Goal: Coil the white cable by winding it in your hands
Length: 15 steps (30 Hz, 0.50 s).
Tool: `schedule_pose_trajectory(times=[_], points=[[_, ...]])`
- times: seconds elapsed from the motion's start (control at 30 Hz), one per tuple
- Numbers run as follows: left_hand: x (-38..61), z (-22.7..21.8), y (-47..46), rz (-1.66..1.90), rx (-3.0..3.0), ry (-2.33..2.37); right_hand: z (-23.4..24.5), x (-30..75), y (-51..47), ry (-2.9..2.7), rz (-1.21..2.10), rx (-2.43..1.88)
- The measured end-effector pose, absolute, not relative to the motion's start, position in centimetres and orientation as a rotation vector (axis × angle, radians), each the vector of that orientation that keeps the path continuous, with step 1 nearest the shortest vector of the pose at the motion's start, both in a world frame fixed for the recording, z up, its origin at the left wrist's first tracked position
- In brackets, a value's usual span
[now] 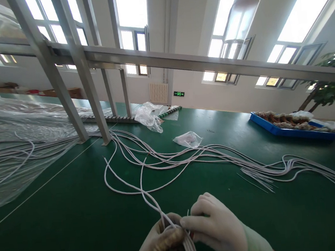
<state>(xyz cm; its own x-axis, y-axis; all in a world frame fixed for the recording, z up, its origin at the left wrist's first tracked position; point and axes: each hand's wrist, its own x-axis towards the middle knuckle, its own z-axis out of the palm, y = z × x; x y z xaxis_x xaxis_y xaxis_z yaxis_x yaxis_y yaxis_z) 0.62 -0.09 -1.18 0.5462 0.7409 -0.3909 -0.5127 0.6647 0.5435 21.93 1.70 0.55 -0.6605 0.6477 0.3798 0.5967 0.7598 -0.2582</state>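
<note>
1. White-grey cable coil [190,250], bottom ctr of frame, btwn both hands; visible side's long axis runs approx. up-down, lower end cut off by frame edge.
2. L hand [166,244], gloved, wraps the coil from its left, thumb across the strands.
3. R hand [219,224], also gloved, is at the coil's right side, fingers bunched narrow by a thin strand [188,213]; can't tell if it's pinched. Both hands v. close to coil.
4. Cable leads [150,200] run from coil toward upper left, loose ends mid-frame.
5. Open room: bare green worktop [75,211] at lower left, its near edge along bottom-left corner. Limits: long cable bundle [216,152] across mid-frame; short wires [255,177] right of ctr.
</note>
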Motion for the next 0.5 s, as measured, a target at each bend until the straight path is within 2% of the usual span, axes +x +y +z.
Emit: schedule_pose_trajectory(times=[0.27, 0.43, 0.5], points=[[0.9, -4.0, 0.9, 0.762, 0.47, 0.501, -0.7, 20.8, 1.6, -2.139, 0.199, -1.289], [1.1, -1.8, 0.3, 0.768, 0.445, 0.664, 1.7, 20.8, 1.6, -2.604, -0.023, -0.884], [1.4, -1.1, 0.1, 0.781, 0.497, 0.697, 2.3, 21.0, 1.4, -2.653, 0.065, -0.852]])
